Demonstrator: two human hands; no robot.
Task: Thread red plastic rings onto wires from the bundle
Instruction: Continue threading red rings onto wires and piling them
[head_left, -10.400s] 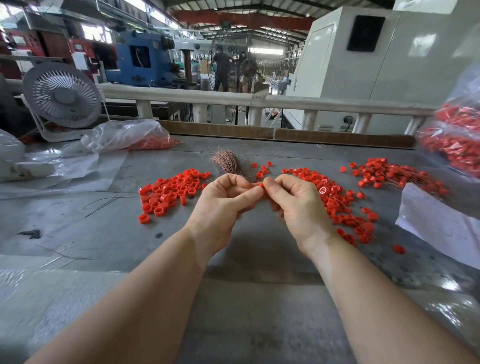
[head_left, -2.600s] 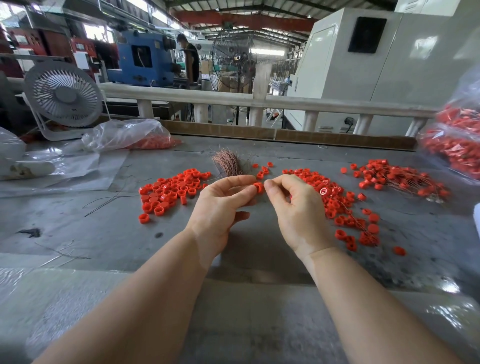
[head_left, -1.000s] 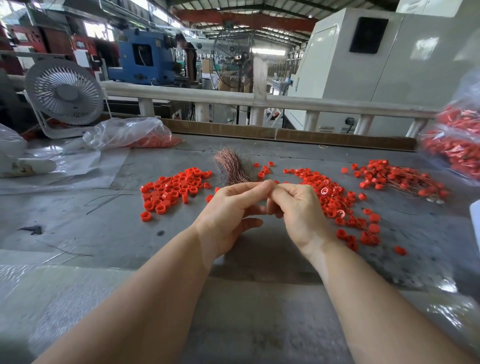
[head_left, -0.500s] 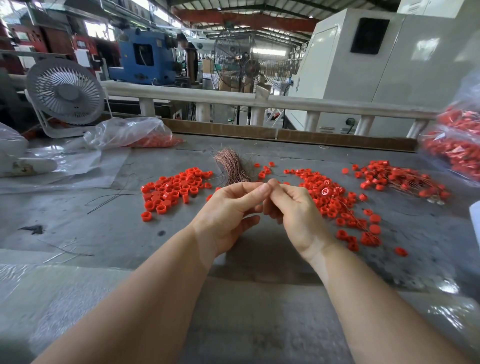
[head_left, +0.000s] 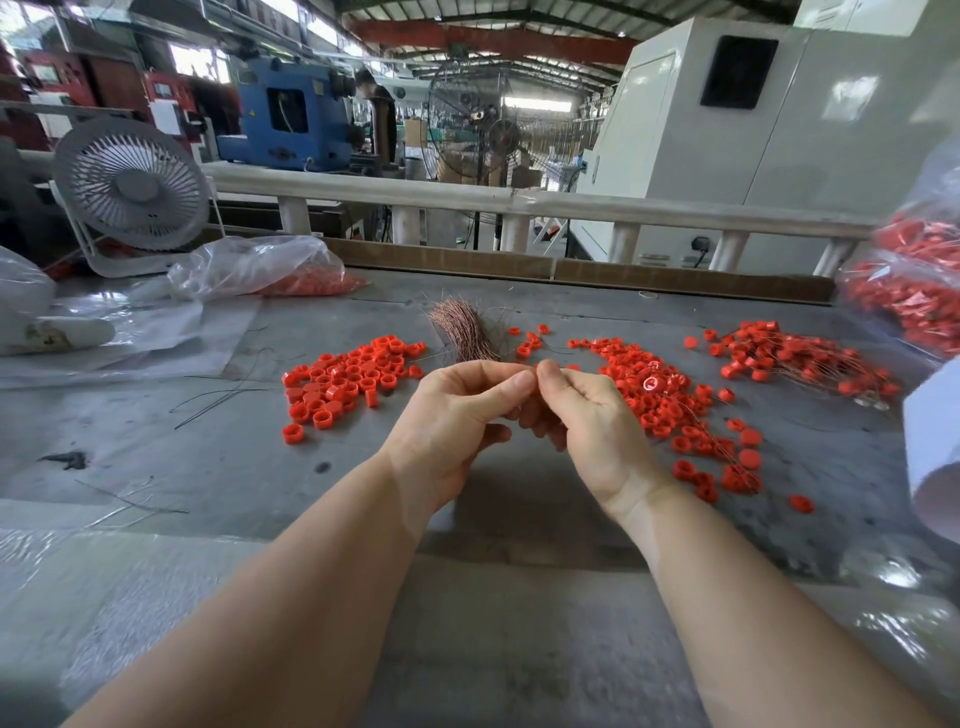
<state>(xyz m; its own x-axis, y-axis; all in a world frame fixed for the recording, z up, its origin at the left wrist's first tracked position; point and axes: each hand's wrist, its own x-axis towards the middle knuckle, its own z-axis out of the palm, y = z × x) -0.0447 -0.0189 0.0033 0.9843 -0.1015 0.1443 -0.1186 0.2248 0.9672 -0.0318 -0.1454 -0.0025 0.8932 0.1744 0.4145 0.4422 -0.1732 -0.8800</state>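
My left hand (head_left: 457, 415) and my right hand (head_left: 587, 421) are raised over the grey table (head_left: 218, 462), with thumbs and forefingers pinched together tip to tip. Whatever they pinch is hidden by the fingertips; only a sliver of thin wire shows there. Just behind the hands lies the copper wire bundle (head_left: 467, 332). One pile of loose red rings (head_left: 353, 374) sits to the left. A second ring pile (head_left: 660, 400) is on the right, close beside my right hand. Farther right lie rings threaded on wires (head_left: 800, 358).
A clear bag of red rings (head_left: 914, 296) hangs at the right edge, with white paper (head_left: 935, 457) below it. At the back left are another bag (head_left: 270, 270) and a small white fan (head_left: 132, 192). Loose wires (head_left: 223, 395) lie left of the piles.
A red ring showed between my fingertips 2.6 s ago; now the tips are closed over it. Both hands have stayed in nearly the same spot over the last second.
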